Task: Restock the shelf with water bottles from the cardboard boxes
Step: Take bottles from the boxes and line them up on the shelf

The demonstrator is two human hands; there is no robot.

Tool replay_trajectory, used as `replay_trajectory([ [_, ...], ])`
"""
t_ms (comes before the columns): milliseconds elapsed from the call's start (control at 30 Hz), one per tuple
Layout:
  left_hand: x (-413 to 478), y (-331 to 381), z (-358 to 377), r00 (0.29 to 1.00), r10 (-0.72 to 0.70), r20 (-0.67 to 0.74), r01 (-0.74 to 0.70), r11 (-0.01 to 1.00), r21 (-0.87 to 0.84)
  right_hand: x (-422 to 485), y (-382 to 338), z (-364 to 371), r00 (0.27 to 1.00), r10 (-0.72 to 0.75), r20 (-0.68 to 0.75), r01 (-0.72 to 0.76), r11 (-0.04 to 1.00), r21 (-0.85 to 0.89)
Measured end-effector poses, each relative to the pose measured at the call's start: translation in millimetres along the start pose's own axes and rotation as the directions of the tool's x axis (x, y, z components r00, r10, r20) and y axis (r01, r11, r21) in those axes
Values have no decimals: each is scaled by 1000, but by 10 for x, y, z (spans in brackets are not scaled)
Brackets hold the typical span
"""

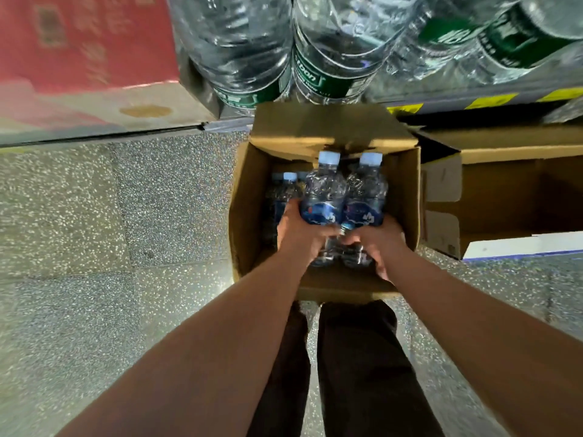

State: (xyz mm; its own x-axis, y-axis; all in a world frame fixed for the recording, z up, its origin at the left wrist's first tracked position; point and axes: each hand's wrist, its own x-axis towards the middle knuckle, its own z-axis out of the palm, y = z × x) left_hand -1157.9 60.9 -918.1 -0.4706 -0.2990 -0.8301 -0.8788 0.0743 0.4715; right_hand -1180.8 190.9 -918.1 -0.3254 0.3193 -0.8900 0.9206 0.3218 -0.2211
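Observation:
An open cardboard box [249, 216] stands on the floor in front of my legs. Over it I hold two small water bottles with blue labels and pale blue caps. My left hand [299, 234] grips the left bottle [323, 190] and my right hand [378, 244] grips the right bottle [366, 190]. More small bottles [285, 187] stand in the box's left side, partly hidden by my left hand. The shelf edge [473, 102] with yellow tags runs above the box.
Large clear bottles with green labels [325, 58] fill the shelf at the top. A second open cardboard box [504, 190] sits to the right. A red carton [82, 39] stands at the upper left. Speckled floor [110, 231] lies to the left.

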Motion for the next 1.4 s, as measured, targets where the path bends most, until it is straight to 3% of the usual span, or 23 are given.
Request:
replay_trajectory([
  [200, -741, 468, -391, 987, 159, -24, -160, 987, -23, -856, -246, -353, 992, -109, 70, 103, 991, 82],
  [400, -1459, 769, -633, 973, 201, -117, -211, 974, -80, -1613, -441, -739, 917, -366, 159, 367, 930, 26],
  [633, -2180, 1102, -982, 925, 323, -201, -343, 936, -74, -2379, -600, -1006, 872, -480, 96, 477, 878, 51],
  [833, -2814, 1287, -1516, 878, 433, -202, -461, 880, -119, -3163, -638, -1020, 781, -622, 59, 610, 780, 142],
  [967, -3309, 1282, -1943, 816, 527, -237, -565, 814, -134, -3791, -608, -959, 723, -690, 32, 674, 715, 187],
  [1100, -3820, 1322, -2390, 720, 637, -274, -691, 695, -200, -4570, -636, -940, 642, -766, -20, 762, 635, 123],
  [1400, -5187, 1984, -3255, 452, 803, -388, -891, 423, -162, -6381, -948, -1281, 360, -915, -181, 920, 317, 230],
])
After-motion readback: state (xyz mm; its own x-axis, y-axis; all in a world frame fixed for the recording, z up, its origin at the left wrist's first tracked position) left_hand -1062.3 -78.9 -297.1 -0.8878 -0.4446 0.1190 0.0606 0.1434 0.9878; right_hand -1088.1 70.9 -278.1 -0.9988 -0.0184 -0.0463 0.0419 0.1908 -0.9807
